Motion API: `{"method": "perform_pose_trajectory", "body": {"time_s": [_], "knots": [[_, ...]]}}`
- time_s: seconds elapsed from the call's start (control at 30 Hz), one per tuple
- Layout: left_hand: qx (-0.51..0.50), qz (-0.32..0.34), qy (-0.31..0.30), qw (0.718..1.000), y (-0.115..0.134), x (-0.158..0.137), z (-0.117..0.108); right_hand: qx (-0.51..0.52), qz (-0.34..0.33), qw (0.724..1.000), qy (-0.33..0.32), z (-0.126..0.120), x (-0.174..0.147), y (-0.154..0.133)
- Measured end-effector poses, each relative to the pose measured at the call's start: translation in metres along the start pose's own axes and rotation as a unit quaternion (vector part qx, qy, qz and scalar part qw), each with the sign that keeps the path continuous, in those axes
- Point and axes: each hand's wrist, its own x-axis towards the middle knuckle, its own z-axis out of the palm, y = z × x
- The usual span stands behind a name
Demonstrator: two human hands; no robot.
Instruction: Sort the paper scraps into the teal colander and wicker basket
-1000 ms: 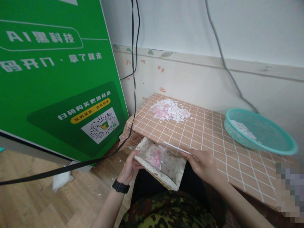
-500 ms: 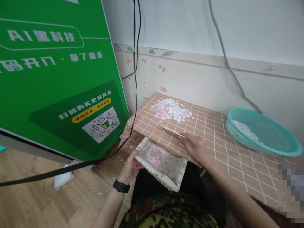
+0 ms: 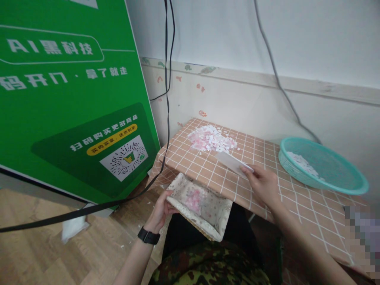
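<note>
My left hand grips the left end of a cloth-lined basket, held tilted just below the table's front edge. Some pink and white bits lie inside it. A flat white card is pinched between the fingers of my right hand, above the tabletop and angled toward the back left. Beyond the card's tip, a heap of small white and pink paper pieces is spread on the brown checked tablecloth.
A turquoise mesh basket holding white pieces stands on the table's right side. To the left rises a green printed cabinet. A black cable hangs past the table's left corner. A white bag-like item lies on the floor.
My right hand has moved right and turned the card, so its broad face now shows. The lined basket stays almost where it was in my left hand.
</note>
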Motion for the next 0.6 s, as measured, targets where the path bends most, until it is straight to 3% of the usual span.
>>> {"method": "perform_pose_trajectory", "body": {"time_s": [0.23, 0.47, 0.6], "knots": [[-0.004, -0.030, 0.004, 1.000, -0.007, 0.002, 0.004, -0.155, -0.030, 0.986, 0.052, -0.004, 0.021, 0.011], [-0.002, -0.028, 0.015, 0.999, -0.010, 0.003, 0.002, -0.135, -0.040, 0.990, 0.011, 0.003, 0.001, 0.015], [-0.002, -0.025, 0.013, 1.000, -0.009, 0.003, 0.003, -0.159, -0.043, 0.986, 0.022, 0.013, 0.001, 0.018]]}}
